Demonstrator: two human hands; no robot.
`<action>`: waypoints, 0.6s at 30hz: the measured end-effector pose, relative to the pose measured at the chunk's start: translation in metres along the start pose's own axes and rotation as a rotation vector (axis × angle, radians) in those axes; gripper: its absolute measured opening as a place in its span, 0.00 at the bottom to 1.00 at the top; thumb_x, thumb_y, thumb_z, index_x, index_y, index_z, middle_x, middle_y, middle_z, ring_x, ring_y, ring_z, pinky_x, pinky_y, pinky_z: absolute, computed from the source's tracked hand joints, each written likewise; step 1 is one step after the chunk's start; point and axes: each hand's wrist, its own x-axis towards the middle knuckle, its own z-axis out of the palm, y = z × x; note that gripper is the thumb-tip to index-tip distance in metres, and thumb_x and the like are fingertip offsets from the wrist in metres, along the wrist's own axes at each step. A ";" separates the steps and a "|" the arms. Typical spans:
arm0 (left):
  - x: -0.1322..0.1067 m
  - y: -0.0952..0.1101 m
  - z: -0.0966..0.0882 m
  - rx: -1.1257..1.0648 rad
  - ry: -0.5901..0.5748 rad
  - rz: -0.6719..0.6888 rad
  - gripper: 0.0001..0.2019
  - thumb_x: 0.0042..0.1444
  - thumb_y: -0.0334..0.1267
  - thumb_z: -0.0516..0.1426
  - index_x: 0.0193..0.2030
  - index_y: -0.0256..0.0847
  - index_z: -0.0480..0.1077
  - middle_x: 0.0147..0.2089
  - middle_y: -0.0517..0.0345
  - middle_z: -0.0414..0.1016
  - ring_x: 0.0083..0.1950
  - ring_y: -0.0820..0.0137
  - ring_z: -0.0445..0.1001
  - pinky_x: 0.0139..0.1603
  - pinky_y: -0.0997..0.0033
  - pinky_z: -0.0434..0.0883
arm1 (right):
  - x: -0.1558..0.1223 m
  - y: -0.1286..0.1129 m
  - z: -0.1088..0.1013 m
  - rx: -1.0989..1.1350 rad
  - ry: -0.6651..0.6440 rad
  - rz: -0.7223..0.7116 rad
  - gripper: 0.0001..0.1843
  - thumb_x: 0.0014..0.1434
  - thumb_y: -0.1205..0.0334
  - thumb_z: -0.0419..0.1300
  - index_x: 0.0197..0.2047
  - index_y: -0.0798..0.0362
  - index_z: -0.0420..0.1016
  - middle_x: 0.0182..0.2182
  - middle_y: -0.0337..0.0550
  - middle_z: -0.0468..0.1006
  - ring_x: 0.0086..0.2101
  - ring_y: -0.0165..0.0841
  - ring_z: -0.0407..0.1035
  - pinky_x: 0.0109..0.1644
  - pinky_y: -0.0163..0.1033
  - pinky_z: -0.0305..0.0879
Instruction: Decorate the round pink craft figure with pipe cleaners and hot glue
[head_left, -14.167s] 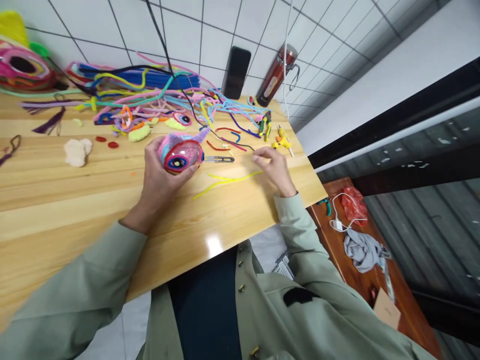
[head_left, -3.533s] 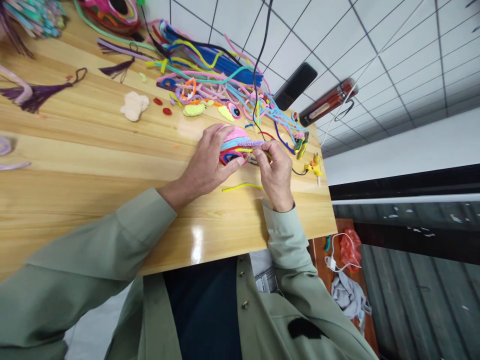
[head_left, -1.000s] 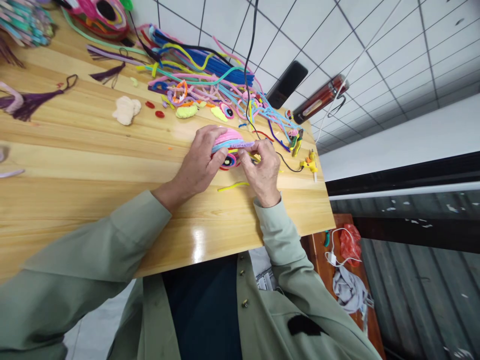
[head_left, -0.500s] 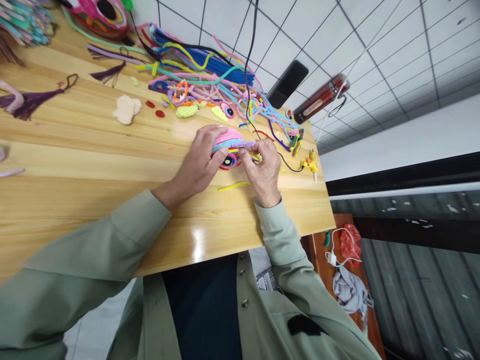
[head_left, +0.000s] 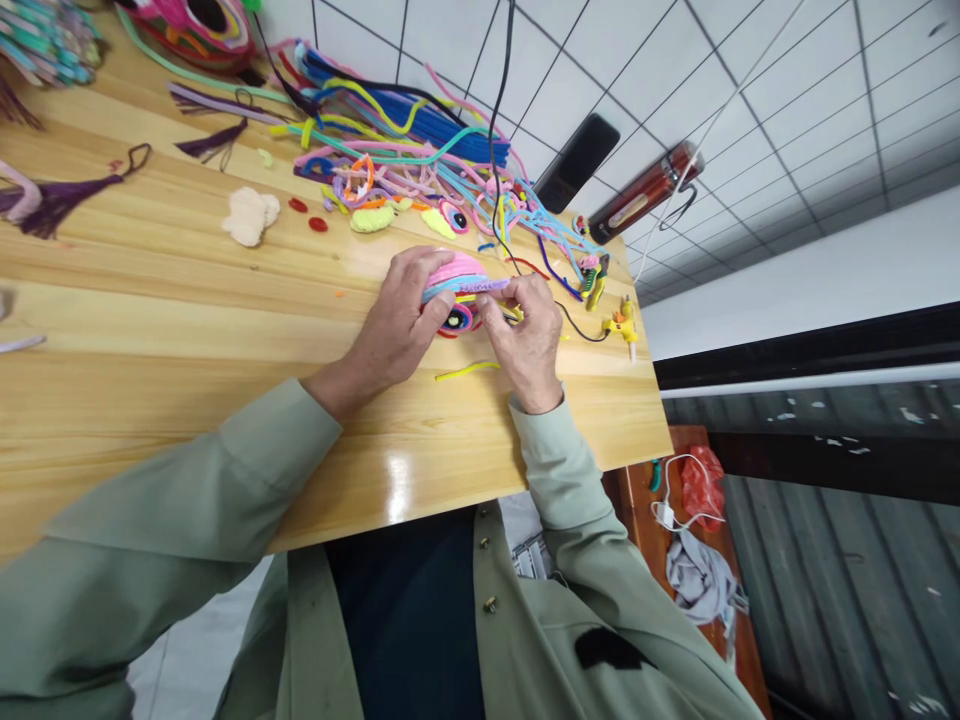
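Observation:
My left hand is wrapped round the left side of a pipe-cleaner figure, which has pink and light blue rows and a round eye with a black centre. My right hand pinches a lilac pipe cleaner between thumb and forefinger, at the figure's right edge. Part of the figure's underside and right side is hidden by my fingers. A short yellow pipe cleaner lies on the wooden table just below the hands.
Behind the hands spreads a heap of coloured pipe cleaners. A black phone and a red flask lie by the tiled wall. To the right are pliers and a yellow glue gun. Purple tassels lie at the left.
The view has shifted very slightly. Both hands keep the same hold on the figure and the lilac pipe cleaner.

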 end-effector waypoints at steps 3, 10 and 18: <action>0.000 0.000 0.000 -0.004 0.002 0.000 0.30 0.86 0.65 0.51 0.81 0.52 0.72 0.82 0.42 0.76 0.86 0.43 0.73 0.94 0.28 0.65 | 0.000 0.000 0.000 0.028 -0.003 0.006 0.12 0.79 0.54 0.72 0.41 0.44 0.79 0.40 0.42 0.84 0.43 0.42 0.78 0.56 0.51 0.78; 0.001 -0.004 -0.004 0.023 -0.005 -0.030 0.30 0.84 0.63 0.52 0.81 0.50 0.72 0.81 0.41 0.77 0.85 0.44 0.73 0.94 0.30 0.67 | -0.002 0.006 0.004 0.040 0.010 0.010 0.11 0.80 0.52 0.71 0.43 0.44 0.81 0.40 0.42 0.86 0.44 0.42 0.79 0.56 0.51 0.79; 0.001 -0.001 -0.005 0.008 0.002 -0.046 0.26 0.83 0.61 0.57 0.78 0.55 0.69 0.79 0.43 0.77 0.84 0.44 0.75 0.91 0.29 0.72 | -0.004 0.003 0.009 0.018 0.023 -0.018 0.13 0.84 0.50 0.68 0.44 0.43 0.84 0.40 0.42 0.85 0.44 0.42 0.79 0.56 0.50 0.82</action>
